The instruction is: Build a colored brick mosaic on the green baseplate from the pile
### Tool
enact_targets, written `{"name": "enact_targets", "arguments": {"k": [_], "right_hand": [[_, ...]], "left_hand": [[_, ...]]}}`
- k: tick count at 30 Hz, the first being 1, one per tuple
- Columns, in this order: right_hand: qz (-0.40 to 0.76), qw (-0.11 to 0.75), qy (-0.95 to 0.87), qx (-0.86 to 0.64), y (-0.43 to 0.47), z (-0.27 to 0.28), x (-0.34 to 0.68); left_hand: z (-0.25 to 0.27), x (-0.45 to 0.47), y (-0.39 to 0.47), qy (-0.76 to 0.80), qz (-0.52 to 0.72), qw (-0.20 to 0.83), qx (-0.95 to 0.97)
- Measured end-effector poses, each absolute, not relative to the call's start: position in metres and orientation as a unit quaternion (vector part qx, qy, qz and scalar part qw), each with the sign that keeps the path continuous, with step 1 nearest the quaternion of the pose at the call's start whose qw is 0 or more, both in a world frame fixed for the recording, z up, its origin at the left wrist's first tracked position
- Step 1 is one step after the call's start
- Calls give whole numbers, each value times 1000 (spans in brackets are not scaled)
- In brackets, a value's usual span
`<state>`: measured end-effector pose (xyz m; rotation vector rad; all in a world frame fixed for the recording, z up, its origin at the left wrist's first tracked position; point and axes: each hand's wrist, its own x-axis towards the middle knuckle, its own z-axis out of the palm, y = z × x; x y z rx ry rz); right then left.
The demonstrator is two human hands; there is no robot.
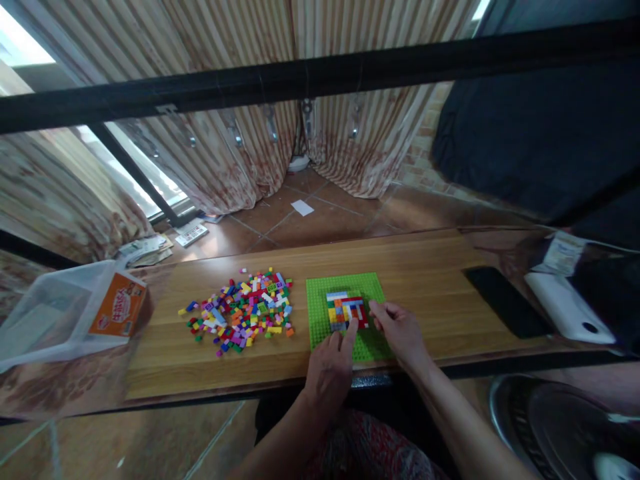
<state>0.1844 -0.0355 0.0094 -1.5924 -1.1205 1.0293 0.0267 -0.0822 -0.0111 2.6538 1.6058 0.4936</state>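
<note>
A green studded baseplate lies on the wooden board, with a low build of toy bricks in red, white, yellow, orange and blue on its middle. The index finger of my left hand is stretched out, its tip at the near edge of the build, while the other fingers curl loosely with nothing seen in them. Just right of the build, my right hand has thumb and fingers pinched together over the baseplate. Whatever may be between those fingertips is too small or hidden to make out.
Loose bricks in many colours are spread left of the baseplate. A clear plastic box with an orange label stands at the far left. Toward the right lie a black phone-like slab and a white device. A dark bar crosses beyond the board.
</note>
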Motion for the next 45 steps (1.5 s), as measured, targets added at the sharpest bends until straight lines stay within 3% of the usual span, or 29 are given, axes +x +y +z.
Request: {"name": "enact_targets", "arguments": {"k": [7,13,18,26,35,45], "right_hand": [[405,444,-486,-635,-62,14,190],[402,357,-572,-619,-83,23,166],[412,284,-684,-531,-93,20,119],[272,278,-803,-452,-60,6,63],[198,248,-843,-434,-48,5,22],[169,219,-862,-425,-39,-9,19]], "left_hand": [[2,20,-105,545,190,89,812],[-4,-18,-136,566,250,132,774],[-10,-57,-144,636,271,119,713],[-4,-93,-133,702,319,138,622],[0,-118,-131,732,368,174,547],[3,-168,-105,782,409,140,450]]}}
